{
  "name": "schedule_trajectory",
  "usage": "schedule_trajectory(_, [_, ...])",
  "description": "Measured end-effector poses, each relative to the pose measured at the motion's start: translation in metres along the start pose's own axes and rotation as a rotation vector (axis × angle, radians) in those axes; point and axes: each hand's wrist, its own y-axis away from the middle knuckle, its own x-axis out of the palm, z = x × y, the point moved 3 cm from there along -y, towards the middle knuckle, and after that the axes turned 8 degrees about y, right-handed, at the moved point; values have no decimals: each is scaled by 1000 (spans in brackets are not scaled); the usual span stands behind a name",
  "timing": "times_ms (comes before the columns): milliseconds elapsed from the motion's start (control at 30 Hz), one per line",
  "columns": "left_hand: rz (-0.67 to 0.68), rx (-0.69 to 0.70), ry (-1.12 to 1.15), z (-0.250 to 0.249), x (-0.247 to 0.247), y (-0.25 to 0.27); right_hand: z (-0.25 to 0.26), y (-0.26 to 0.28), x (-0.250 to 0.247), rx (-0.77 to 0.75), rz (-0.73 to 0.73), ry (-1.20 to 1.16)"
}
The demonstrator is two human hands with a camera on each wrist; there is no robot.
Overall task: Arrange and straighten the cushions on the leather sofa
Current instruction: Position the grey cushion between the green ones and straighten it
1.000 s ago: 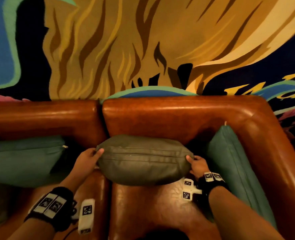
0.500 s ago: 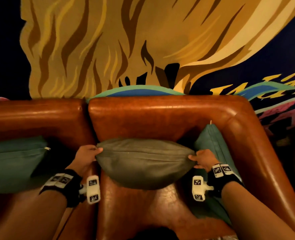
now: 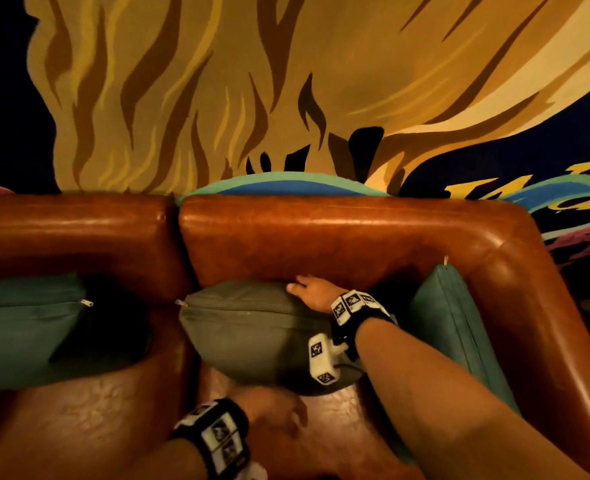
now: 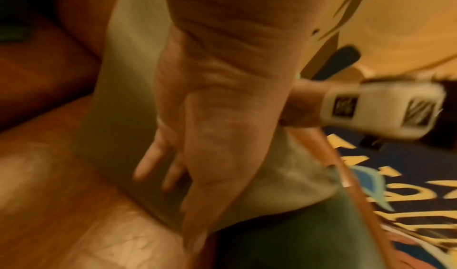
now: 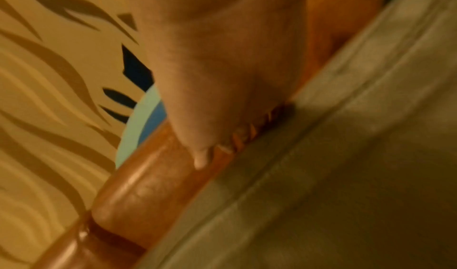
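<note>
An olive-grey cushion point(image 3: 248, 327) leans against the brown leather sofa's backrest point(image 3: 321, 237), its zip seam facing up. My right hand point(image 3: 309, 289) lies flat on the cushion's top edge, fingers straight and pointing left. In the right wrist view the fingertips point(image 5: 201, 160) sit in the gap between cushion point(image 5: 346, 175) and backrest. My left hand point(image 3: 272, 415) is low on the seat, just below the cushion's front edge. In the blurred left wrist view its straight fingers point(image 4: 150, 165) lie against the cushion's face point(image 4: 123, 97). Neither hand grips anything.
A teal cushion point(image 3: 26, 327) lies on the left seat against the backrest. Another teal cushion point(image 3: 456, 330) stands on edge against the right armrest point(image 3: 536, 323). A painted mural wall point(image 3: 286, 81) rises behind the sofa. A seam point(image 3: 175, 237) splits the two backrest sections.
Both hands have let go of the olive-grey cushion's ends. My right hand moved onto its top edge by the backrest, and my left hand dropped to the seat below it.
</note>
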Motion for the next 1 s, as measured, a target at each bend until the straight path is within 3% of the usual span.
schedule_trajectory(133, [-169,20,-140,15,-1,-22,-2,-17,11,81,-73,137])
schedule_trajectory(333, [-362,92,-86,-6,-35,-44,-3,-9,40,-18,-9,330])
schedule_trajectory(400, [-377,107,-48,-16,-36,-51,-7,0,28,-43,44,280])
schedule_trajectory(500, [-452,121,151,-13,-32,-38,-45,9,7,49,-90,174])
schedule_trajectory(567, [-737,106,377,11,-53,-5,-78,26,7,179,-267,156])
schedule_trajectory(633, [-1275,12,479,49,-90,39,-113,45,15,342,-445,44])
schedule_trajectory(667, [-1479,-89,453,76,-107,56,-126,52,22,389,-530,-69])
schedule_trajectory(700, [-1550,-193,504,92,-121,69,-139,55,31,395,-598,-247])
schedule_trajectory(733, [-1481,-264,659,107,-135,75,-147,53,39,363,-646,-475])
schedule_trajectory(800, [-1196,-148,983,111,-156,64,-159,47,59,327,-674,-976])
schedule_trajectory(833, [-1123,-55,1038,106,-162,59,-164,43,65,344,-673,-1172])
schedule_trajectory(900, [-1154,23,847,95,-171,62,-167,47,62,327,-734,-1343])
schedule_trajectory(1000, [-1257,113,669,88,-164,72,-184,70,32,285,-907,-1283])
